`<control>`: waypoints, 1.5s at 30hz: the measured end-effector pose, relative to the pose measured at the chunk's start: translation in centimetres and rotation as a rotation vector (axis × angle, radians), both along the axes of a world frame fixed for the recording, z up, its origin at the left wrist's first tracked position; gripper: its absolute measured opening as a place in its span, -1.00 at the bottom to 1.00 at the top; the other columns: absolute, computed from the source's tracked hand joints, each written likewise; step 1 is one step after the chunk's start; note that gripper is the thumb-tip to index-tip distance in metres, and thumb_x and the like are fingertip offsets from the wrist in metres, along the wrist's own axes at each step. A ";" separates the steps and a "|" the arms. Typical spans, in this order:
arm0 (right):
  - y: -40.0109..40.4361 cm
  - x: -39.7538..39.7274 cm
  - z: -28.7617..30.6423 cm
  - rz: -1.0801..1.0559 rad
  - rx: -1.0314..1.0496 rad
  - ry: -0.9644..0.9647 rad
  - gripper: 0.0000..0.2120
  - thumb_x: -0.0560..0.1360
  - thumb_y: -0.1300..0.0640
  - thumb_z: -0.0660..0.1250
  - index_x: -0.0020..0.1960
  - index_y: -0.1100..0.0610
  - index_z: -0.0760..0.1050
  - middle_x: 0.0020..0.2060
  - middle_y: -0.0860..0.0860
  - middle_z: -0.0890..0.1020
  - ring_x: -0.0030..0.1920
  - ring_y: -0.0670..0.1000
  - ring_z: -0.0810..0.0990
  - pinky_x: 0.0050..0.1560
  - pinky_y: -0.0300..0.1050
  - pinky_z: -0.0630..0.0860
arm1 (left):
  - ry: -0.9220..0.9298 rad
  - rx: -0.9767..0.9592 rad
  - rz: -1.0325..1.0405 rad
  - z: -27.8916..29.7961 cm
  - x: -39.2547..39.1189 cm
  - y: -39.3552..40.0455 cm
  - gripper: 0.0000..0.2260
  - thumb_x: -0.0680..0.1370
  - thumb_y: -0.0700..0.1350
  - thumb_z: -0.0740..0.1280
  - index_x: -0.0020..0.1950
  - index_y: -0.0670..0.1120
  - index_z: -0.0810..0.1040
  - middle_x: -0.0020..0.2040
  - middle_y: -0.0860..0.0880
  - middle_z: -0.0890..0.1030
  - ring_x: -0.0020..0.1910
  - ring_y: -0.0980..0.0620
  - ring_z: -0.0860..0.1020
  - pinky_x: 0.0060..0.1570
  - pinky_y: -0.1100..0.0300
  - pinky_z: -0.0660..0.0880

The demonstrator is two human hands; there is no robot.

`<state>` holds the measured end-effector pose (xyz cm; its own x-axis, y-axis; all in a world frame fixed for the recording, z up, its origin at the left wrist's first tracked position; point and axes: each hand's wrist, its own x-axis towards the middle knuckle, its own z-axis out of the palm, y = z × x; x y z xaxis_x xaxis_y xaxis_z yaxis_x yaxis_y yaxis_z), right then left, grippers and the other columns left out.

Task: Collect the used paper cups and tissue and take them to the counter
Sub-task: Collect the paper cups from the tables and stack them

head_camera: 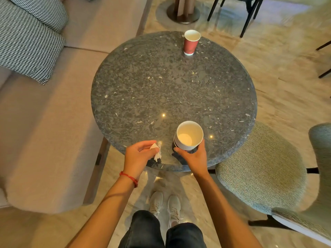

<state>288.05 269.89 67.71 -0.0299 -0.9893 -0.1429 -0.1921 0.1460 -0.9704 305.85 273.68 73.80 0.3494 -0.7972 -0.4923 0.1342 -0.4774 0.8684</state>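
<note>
Head view: the person stands at the near edge of a round stone table (pixel 125 97). The left hand (pixel 138 154) is curled, thumb and fingers pinched on a crumpled tissue (pixel 157 151) that hangs from the grip just over the table's rim. The right hand (pixel 192 158) is wrapped partly round the near side of a white paper cup (pixel 189 136), thumb on one flank and fingers on the other; the cup stands upright, mouth up, and looks empty. Whether it is lifted clear of the stone or resting on it cannot be told.

The relation that matters is the red paper cup (pixel 191 42). It stands upright at the far edge of the table, well apart from both hands, straight ahead of the right hand and somewhat right of the left. Its long axis is vertical, so it would take a side grasp. The right hand looks the nearer, yet both hands are occupied; probably the tissue must go into the white cup, or the cups be nested, before it can be taken.
</note>
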 end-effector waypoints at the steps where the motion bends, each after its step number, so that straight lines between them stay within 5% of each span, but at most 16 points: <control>1: 0.1 0.0 -0.3 0.000 0.014 -0.003 -0.31 0.25 0.33 0.56 0.15 -0.18 0.33 0.07 -0.18 0.49 0.01 -0.42 0.49 -0.17 -0.54 0.45 | 0.004 0.005 -0.003 -0.1 0.0 0.0 -0.79 0.38 -0.31 0.45 -0.11 -0.02 0.63 -0.12 -0.08 0.67 -0.09 -0.01 0.62 -0.12 0.21 0.57; 7: 0.1 0.2 -1.1 -0.033 0.066 0.030 -0.28 0.25 0.22 0.59 0.22 -0.14 0.26 0.07 -0.26 0.47 0.03 -0.45 0.45 -0.10 -0.55 0.41 | 0.015 0.014 -0.018 -0.2 -0.3 -0.1 -0.79 0.39 -0.32 0.44 -0.03 -0.10 0.63 -0.15 -0.05 0.66 -0.16 0.08 0.61 -0.20 0.35 0.57; 14: 0.5 0.0 -0.3 -0.091 0.062 -0.009 -0.36 0.28 0.27 0.56 0.15 -0.14 0.31 0.04 -0.24 0.50 0.00 -0.45 0.48 -0.14 -0.57 0.40 | 0.024 0.014 -0.059 -0.3 -0.3 -0.8 -0.79 0.38 -0.33 0.44 -0.09 -0.06 0.64 -0.16 -0.05 0.66 -0.20 0.09 0.63 -0.16 0.28 0.57; 20: 2.2 -2.0 1.1 -0.165 0.088 -0.117 -0.42 0.29 0.26 0.55 0.14 -0.14 0.37 0.05 -0.22 0.56 0.05 -0.33 0.54 -0.08 -0.49 0.45 | 0.069 0.008 -0.145 0.2 -1.9 -2.1 -0.79 0.38 -0.38 0.42 -0.10 -0.10 0.63 -0.25 -0.01 0.66 -0.36 0.20 0.62 -0.38 0.39 0.52; 24: 3.8 -3.9 2.2 -0.274 0.090 -0.201 -0.40 0.26 0.23 0.57 0.21 0.00 0.41 0.07 -0.08 0.62 0.10 -0.07 0.59 -0.01 -0.32 0.52 | 0.074 -0.016 -0.251 0.7 -4.1 -3.0 -0.77 0.38 -0.39 0.42 -0.14 -0.06 0.64 -0.26 0.02 0.67 -0.34 0.16 0.64 -0.39 0.38 0.52; 28: 6.1 -6.4 3.6 -0.413 0.082 -0.231 -0.40 0.19 0.09 0.55 0.19 0.01 0.45 0.02 -0.07 0.65 0.06 -0.08 0.61 -0.01 -0.25 0.54 | 0.062 -0.043 -0.413 1.5 -7.6 -3.7 -0.78 0.37 -0.37 0.43 -0.11 -0.06 0.66 -0.23 0.02 0.69 -0.26 0.13 0.64 -0.30 0.38 0.53; 32: 8.9 -9.9 4.7 -0.544 0.073 -0.255 -0.39 0.21 0.15 0.56 0.21 0.20 0.44 0.02 0.04 0.66 0.04 0.00 0.63 -0.04 -0.23 0.55 | 0.046 -0.101 -0.582 2.5 -12.3 -3.8 -0.79 0.37 -0.36 0.43 -0.13 -0.08 0.66 -0.27 0.06 0.69 -0.29 0.20 0.63 -0.29 0.41 0.52; 40: 15.9 -17.1 7.2 -0.802 -0.010 -0.232 -0.42 0.22 0.13 0.56 0.20 0.12 0.46 0.01 0.00 0.66 0.04 -0.05 0.63 -0.03 -0.21 0.56 | 0.081 -0.159 -0.848 4.1 -22.7 -0.7 -0.75 0.32 -0.35 0.47 -0.18 0.01 0.66 -0.28 0.06 0.68 -0.26 0.15 0.64 -0.15 0.25 0.56; 45: 22.2 -22.4 8.2 -0.917 -0.059 -0.200 -0.51 0.28 0.26 0.55 0.15 0.09 0.48 -0.02 -0.03 0.66 0.00 -0.12 0.63 -0.08 -0.31 0.52 | 0.088 -0.193 -1.016 5.0 -30.1 3.4 -0.77 0.35 -0.34 0.46 -0.10 -0.06 0.65 -0.22 0.02 0.67 -0.28 0.22 0.63 -0.25 0.36 0.55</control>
<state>265.65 292.10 75.86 -0.7812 -0.5977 -0.1803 0.1448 0.1075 -0.9836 275.77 277.07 78.84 -0.5623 -0.7642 -0.3159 -0.1870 -0.2547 0.9488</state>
